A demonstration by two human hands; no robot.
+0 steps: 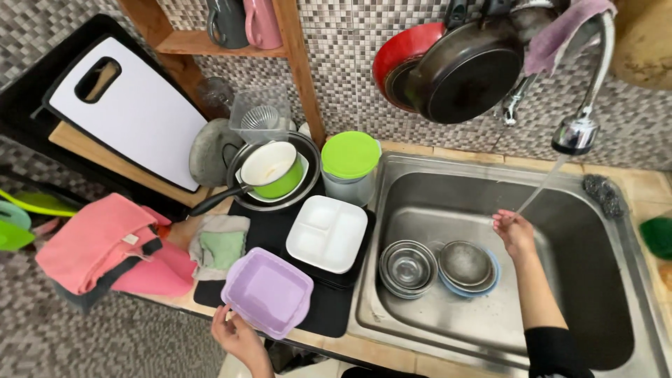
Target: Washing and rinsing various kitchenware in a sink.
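My left hand (238, 337) grips the near rim of a lilac square container (269, 290), which sits tilted on the black drying mat (329, 315) at the counter's front edge, just beside a white divided plate (327, 233). My right hand (513, 231) reaches into the steel sink (595, 280) with fingers loosely open, holding nothing, and the thin stream from the tap (577, 133) lands on its fingertips. Just left of that hand, on the sink floor, I see a stack of steel bowls (408, 267) touching a second stack, a steel bowl on a blue one (467, 266). Behind the plate stand a jar with a green lid (350, 155) and a green saucepan (271, 170) nested in a dark pan. Pink cloths (105, 245) lie at the left, a pale green one (220, 245) next to them. A white cutting board (129, 112) leans on the tiled wall.
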